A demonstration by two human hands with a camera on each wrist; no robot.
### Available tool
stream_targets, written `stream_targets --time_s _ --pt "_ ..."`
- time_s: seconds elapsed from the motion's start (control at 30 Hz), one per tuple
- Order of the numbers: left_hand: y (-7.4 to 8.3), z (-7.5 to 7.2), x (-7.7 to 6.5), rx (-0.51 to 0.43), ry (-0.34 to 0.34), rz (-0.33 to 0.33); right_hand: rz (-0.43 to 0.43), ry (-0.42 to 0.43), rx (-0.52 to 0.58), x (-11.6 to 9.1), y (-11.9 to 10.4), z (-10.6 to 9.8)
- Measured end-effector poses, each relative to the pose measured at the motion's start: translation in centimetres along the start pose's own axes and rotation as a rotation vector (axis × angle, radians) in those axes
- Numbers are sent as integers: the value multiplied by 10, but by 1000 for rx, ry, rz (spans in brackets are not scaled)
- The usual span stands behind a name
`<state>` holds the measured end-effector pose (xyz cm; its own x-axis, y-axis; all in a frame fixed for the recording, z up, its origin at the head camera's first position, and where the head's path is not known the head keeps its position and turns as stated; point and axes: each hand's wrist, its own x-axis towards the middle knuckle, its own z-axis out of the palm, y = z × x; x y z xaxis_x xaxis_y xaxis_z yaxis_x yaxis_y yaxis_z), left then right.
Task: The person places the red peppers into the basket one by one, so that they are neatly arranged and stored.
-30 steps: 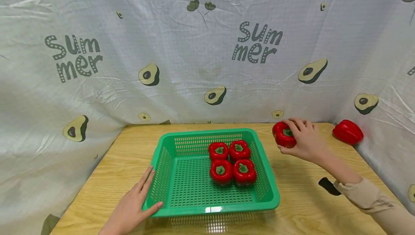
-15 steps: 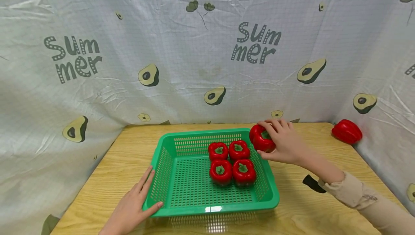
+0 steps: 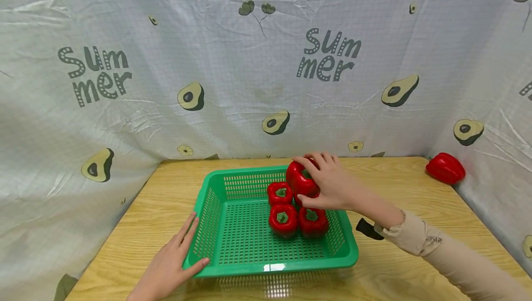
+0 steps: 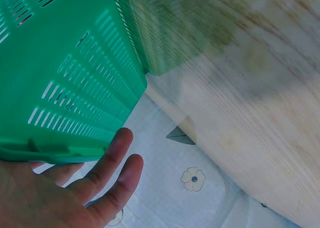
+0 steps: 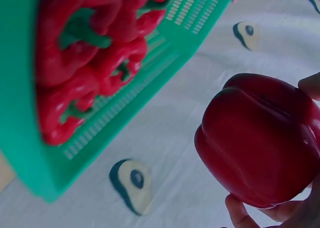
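Observation:
My right hand (image 3: 334, 184) grips a red bell pepper (image 3: 297, 177) above the back right part of a green plastic basket (image 3: 266, 271). Its thumb is at the near side and its fingers lie over the top. In the right wrist view the held pepper (image 5: 260, 138) looks large, with fingertips around it. Below it, several red bell peppers stand stem up in the basket's right half, among them a front left pepper (image 3: 283, 220); one at the back is mostly hidden. My left hand (image 3: 168, 259) rests at the basket's front left corner, fingers extended along the outside, thumb on the rim.
One more red bell pepper (image 3: 445, 168) lies on its side at the table's back right edge. The basket stands on a wooden table (image 3: 145, 199). A printed white cloth (image 3: 232, 61) hangs behind and at both sides.
My right hand has carried the bell pepper leftward, from over the table at the right, across the rim, to above the peppers in the basket. The left hand has stayed put.

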<state>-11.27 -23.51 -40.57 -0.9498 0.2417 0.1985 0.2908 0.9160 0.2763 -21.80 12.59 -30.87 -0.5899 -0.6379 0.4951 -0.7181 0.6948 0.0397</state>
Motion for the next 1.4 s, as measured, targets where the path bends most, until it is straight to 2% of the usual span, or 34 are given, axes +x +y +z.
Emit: stream_targets --time_s 0.27,0.5,0.63,0.9,1.1,1.4 --pt "1 0 0 -6 13 4 19 -68 78 24 -21 15" --pt "0 2 1 -5 17 9 -2 -94 78 42 -35 35" --pt "-1 1 1 -6 15 10 -23 -162 83 51 -40 47" --pt "-3 2 1 2 14 5 -55 -349 152 69 -45 70" --pt "-2 1 0 5 3 0 -94 -464 114 78 -45 84" --pt "-1 0 0 -4 -13 -11 -142 -514 28 82 -42 97"
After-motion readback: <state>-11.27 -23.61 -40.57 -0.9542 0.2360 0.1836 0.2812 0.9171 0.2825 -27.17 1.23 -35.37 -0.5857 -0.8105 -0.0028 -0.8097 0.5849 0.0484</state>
